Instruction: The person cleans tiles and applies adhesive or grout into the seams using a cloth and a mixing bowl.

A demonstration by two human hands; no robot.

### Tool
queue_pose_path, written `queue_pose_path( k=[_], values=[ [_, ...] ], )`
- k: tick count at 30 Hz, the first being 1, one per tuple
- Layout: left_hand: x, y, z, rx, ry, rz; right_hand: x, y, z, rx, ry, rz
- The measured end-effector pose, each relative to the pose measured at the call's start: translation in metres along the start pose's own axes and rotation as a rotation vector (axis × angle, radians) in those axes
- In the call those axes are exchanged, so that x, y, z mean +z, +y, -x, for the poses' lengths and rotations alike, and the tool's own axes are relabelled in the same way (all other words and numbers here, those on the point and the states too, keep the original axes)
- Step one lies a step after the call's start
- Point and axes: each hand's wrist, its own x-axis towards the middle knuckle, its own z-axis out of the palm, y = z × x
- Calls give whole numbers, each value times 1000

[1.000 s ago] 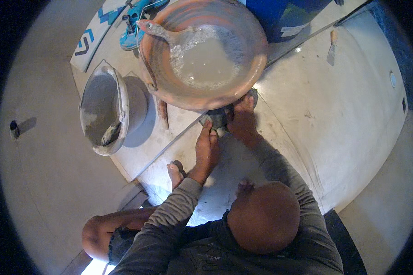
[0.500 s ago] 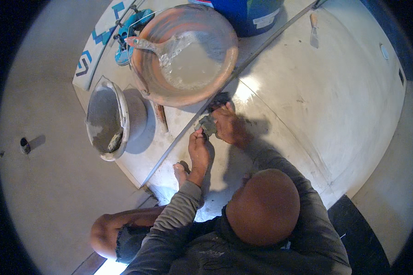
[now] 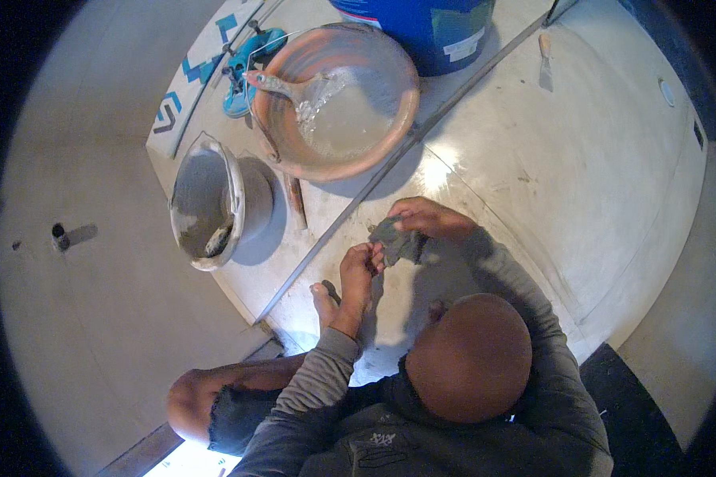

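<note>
A dark grey-green rag (image 3: 402, 242) hangs crumpled between my two hands, just above the pale tiled floor. My right hand (image 3: 429, 217) is closed on its upper part, with the fingers curled over the cloth. My left hand (image 3: 359, 270) pinches its lower left edge between thumb and fingertips. Part of the rag is hidden behind the fingers. My bare foot (image 3: 324, 302) rests just left of my left hand.
A long grey strip (image 3: 338, 219) crosses the floor diagonally. Beyond it stand a wide orange bucket (image 3: 410, 119) with cloudy water and a brush (image 3: 282, 85), a smaller pale bucket (image 3: 254, 211), a blue bucket (image 3: 422, 40) and teal suction cups (image 3: 237, 94). A scraper (image 3: 545, 60) lies far right.
Both hands have come back toward me, away from the strip. My right hand has moved to the right, and the rag now shows more spread out between the hands.
</note>
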Motion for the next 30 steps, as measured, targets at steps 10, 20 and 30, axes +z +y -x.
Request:
queue_pose_path(
  k=[10, 20, 30],
  values=[
    [-9, 29, -8, 239, 121, -387, 38, -26, 29, 205, 707, 845],
    [-25, 57, -13, 309, 184, -331, 54, 39, -11, -166, 842, 1145],
    [-18, 58, -7, 270, 139, -367, 109, 27, -45, -347, 587, 1245]
  ],
)
